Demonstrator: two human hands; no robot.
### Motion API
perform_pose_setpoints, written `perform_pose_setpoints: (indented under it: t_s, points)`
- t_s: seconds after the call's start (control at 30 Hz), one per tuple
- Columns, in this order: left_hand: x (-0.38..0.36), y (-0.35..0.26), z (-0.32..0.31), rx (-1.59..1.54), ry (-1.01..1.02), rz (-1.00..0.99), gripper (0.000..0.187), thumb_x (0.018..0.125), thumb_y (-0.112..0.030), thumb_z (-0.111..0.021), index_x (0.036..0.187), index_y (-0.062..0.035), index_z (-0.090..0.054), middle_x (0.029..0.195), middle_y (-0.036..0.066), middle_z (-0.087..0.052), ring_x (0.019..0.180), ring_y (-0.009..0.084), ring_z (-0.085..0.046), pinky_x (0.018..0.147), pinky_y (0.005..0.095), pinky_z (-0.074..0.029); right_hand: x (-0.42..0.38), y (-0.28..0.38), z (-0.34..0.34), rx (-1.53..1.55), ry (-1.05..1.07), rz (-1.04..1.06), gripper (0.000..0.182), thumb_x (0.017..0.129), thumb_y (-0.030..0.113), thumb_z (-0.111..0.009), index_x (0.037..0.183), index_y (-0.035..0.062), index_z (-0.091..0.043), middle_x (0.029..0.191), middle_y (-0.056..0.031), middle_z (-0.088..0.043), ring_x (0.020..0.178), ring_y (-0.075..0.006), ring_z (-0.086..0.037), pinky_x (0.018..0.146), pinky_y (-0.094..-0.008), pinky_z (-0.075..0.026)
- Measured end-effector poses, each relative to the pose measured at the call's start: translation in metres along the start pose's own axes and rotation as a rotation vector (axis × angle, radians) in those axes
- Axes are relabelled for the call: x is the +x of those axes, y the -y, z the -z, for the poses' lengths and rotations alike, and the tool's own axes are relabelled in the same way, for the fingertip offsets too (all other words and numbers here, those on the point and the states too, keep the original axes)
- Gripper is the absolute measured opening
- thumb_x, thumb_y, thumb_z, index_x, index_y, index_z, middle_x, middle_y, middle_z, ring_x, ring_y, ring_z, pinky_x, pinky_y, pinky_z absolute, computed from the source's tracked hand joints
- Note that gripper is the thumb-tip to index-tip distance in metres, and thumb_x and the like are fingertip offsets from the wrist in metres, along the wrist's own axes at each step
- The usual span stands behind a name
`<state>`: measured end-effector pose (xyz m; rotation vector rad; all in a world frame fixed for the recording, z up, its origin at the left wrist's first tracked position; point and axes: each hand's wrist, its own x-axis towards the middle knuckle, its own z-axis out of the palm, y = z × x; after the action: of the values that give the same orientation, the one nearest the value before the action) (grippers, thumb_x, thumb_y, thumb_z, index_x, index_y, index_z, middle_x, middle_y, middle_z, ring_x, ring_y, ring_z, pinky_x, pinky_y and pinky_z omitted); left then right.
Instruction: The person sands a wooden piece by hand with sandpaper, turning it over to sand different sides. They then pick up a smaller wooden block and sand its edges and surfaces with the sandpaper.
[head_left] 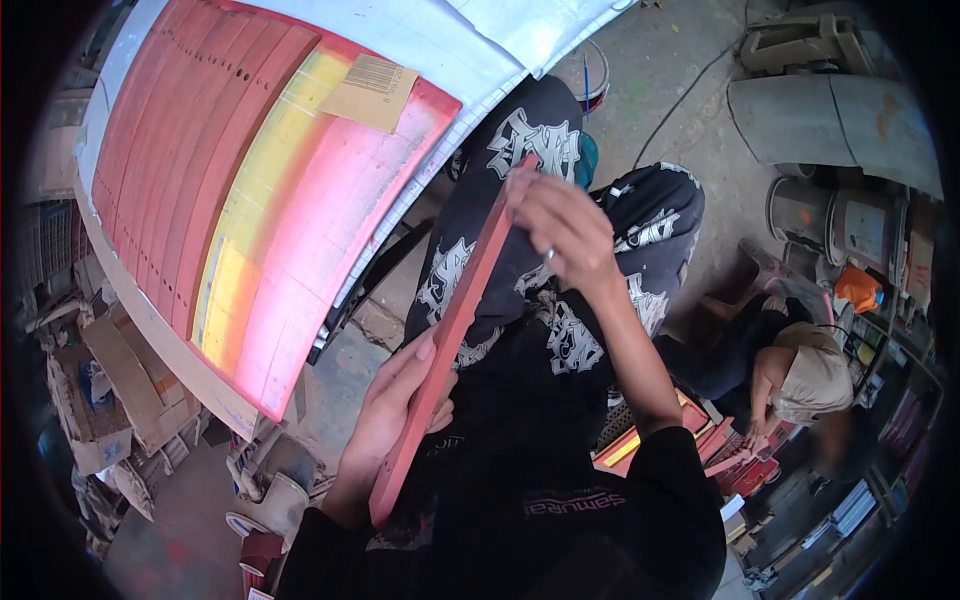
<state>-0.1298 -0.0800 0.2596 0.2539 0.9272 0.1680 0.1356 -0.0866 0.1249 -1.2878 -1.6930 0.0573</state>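
Note:
A long red-painted wooden strip (450, 345) slants across my lap, its lower end near my black shirt. My left hand (400, 395) is closed around the lower half, the thumb lying along its face. At the upper end my right hand (562, 225) is closed on the strip, its fingers smeared by motion. Whether a small thing sits between those fingers and the wood I cannot make out. On the left, several similar red strips (190, 150) with small dark holes lie side by side on a pink and yellow board (300, 260).
A cardboard piece with a barcode (372, 92) lies on the board. Behind it is a white sheet (440, 40). Cardboard boxes (140, 380) stand at the lower left. On the right, another person (800, 375) sits bent over red pieces. A cable (685, 100) crosses the floor.

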Motion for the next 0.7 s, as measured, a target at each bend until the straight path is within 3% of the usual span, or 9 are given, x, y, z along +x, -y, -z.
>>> perform_pose_setpoints:
  t_s: [0.1, 0.23, 0.33, 0.5, 0.53, 0.6, 0.7]
  points:
    - [0.0, 0.002, 0.0, 0.03, -0.02, 0.003, 0.052, 0.11, -0.031, -0.042, 0.156, -0.0063, -0.035, 0.063, -0.004, -0.034, 0.049, 0.0048, -0.031, 0.046, 0.0223, -0.026, -0.008, -0.007, 0.0, -0.093, -0.036, -0.031, 0.03, 0.078, 0.004, -0.071, 0.108, -0.0022, -0.071, 0.11, -0.0137, -0.072, 0.106, -0.0341, -0.07, 0.089, -0.0426, -0.059]
    - [0.003, 0.004, 0.004, 0.034, -0.011, -0.005, 0.051, 0.111, -0.031, -0.042, 0.155, -0.0066, -0.037, 0.063, -0.004, -0.034, 0.047, 0.0048, -0.03, 0.045, 0.0224, -0.025, -0.001, 0.048, 0.0, 0.121, 0.001, 0.02, 0.029, 0.08, 0.002, -0.069, 0.108, -0.0036, -0.071, 0.111, -0.0157, -0.071, 0.105, -0.0358, -0.07, 0.09, -0.0443, -0.059]
    - [0.005, 0.005, 0.003, 0.022, 0.026, -0.012, 0.05, 0.111, -0.03, -0.042, 0.154, -0.0066, -0.038, 0.062, -0.004, -0.034, 0.047, 0.0046, -0.03, 0.045, 0.0222, -0.025, -0.019, 0.012, -0.001, 0.039, -0.02, 0.059, 0.027, 0.094, 0.019, -0.065, 0.105, -0.0049, -0.072, 0.105, -0.0182, -0.071, 0.105, -0.0379, -0.07, 0.088, -0.0461, -0.058]
    - [0.006, 0.007, 0.0, 0.024, -0.002, -0.024, 0.05, 0.111, -0.031, -0.042, 0.154, -0.0068, -0.038, 0.061, -0.005, -0.033, 0.046, 0.0047, -0.028, 0.045, 0.022, -0.025, -0.021, 0.012, -0.006, 0.037, -0.09, 0.0, 0.022, 0.094, 0.015, -0.065, 0.101, -0.0048, -0.072, 0.106, -0.0187, -0.071, 0.104, -0.0388, -0.07, 0.086, -0.0455, -0.058]
    - [0.005, 0.008, 0.001, 0.019, 0.0, -0.021, 0.05, 0.111, -0.031, -0.042, 0.154, -0.0069, -0.038, 0.061, -0.005, -0.033, 0.046, 0.0047, -0.028, 0.045, 0.022, -0.024, -0.013, 0.03, -0.002, 0.126, -0.078, 0.025, 0.028, 0.08, 0.003, -0.066, 0.107, -0.0042, -0.071, 0.11, -0.0159, -0.071, 0.107, -0.0361, -0.069, 0.09, -0.045, -0.059]
    - [0.006, 0.01, 0.002, 0.02, -0.008, -0.032, 0.05, 0.111, -0.031, -0.042, 0.154, -0.0069, -0.038, 0.061, -0.005, -0.033, 0.045, 0.0049, -0.027, 0.044, 0.0221, -0.024, -0.009, 0.045, 0.001, 0.128, -0.042, 0.027, 0.029, 0.078, 0.002, -0.068, 0.105, -0.0046, -0.071, 0.108, -0.0164, -0.071, 0.106, -0.0358, -0.07, 0.089, -0.0446, -0.059]
    - [0.006, 0.011, 0.002, 0.02, -0.003, -0.023, 0.05, 0.111, -0.031, -0.042, 0.154, -0.0069, -0.038, 0.061, -0.005, -0.033, 0.045, 0.005, -0.027, 0.044, 0.0223, -0.024, -0.017, 0.007, 0.001, 0.056, -0.052, 0.0, 0.031, 0.074, -0.003, -0.068, 0.104, -0.0046, -0.07, 0.108, -0.0176, -0.071, 0.106, -0.0364, -0.07, 0.09, -0.0457, -0.059]
